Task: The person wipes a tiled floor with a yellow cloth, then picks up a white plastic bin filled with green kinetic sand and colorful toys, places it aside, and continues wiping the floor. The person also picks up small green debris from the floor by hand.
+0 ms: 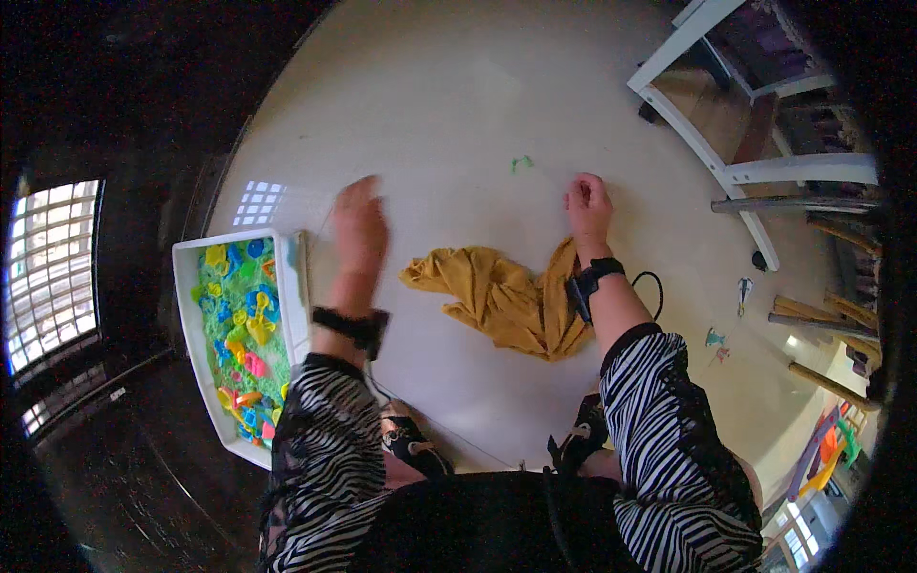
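I note the left hand (359, 227) flat and released on the white table (458, 105), beside the toy tray (187, 315). The right hand (587, 203) is clenched on the mustard cloth (497, 298).

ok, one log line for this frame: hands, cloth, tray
left hand: flat on table, blurred, empty | right hand: fingers pinching edge of mustard cloth | white tray: left of left hand, holds green sand and moulds

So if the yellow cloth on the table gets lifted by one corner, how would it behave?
The yellow cloth lies crumpled in soft folds, so it would probably hang limp and drape. It looks thin, so likely light. The right hand rests at one end of it; pushed across the smooth white table, it would probably bunch rather than slide whole.
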A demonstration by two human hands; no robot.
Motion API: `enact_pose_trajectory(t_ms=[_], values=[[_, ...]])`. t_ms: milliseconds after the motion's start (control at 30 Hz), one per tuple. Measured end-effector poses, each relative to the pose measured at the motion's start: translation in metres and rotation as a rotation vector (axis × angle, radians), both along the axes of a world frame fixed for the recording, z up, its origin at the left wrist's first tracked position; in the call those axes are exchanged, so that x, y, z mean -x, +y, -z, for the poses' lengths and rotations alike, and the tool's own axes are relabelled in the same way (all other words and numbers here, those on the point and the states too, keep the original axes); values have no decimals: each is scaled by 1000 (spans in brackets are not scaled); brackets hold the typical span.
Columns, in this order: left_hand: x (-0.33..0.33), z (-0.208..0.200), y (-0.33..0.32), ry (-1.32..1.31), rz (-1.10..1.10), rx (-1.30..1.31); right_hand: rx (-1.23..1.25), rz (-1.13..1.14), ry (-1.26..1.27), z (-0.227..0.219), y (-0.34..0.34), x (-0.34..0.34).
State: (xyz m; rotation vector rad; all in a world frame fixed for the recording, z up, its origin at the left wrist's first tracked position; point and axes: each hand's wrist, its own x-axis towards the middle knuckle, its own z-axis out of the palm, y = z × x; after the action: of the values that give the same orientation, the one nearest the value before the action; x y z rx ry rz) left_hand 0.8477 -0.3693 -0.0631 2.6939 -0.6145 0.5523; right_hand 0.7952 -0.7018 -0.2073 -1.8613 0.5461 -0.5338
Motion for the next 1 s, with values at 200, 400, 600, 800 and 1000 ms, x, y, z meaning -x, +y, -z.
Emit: enact_pose_trajectory(t_ms=[200, 400, 600, 800, 1000], values=[[22, 47, -158, 338, 57, -338, -3, -47, -29, -4, 1, 2], [8, 68, -183, 339, 66, -305, -90, -45, 23, -24, 6, 6], [-1, 77, -198, 249, 96, -202, 99, -11, -78, -35, 10, 3], [-22, 74, -191, 175, 133, 97, 81, -12, -53, -40, 12, 3], [-39, 87, -190, 95, 181, 151, 16, -27, -56, -47, 13, 5]])
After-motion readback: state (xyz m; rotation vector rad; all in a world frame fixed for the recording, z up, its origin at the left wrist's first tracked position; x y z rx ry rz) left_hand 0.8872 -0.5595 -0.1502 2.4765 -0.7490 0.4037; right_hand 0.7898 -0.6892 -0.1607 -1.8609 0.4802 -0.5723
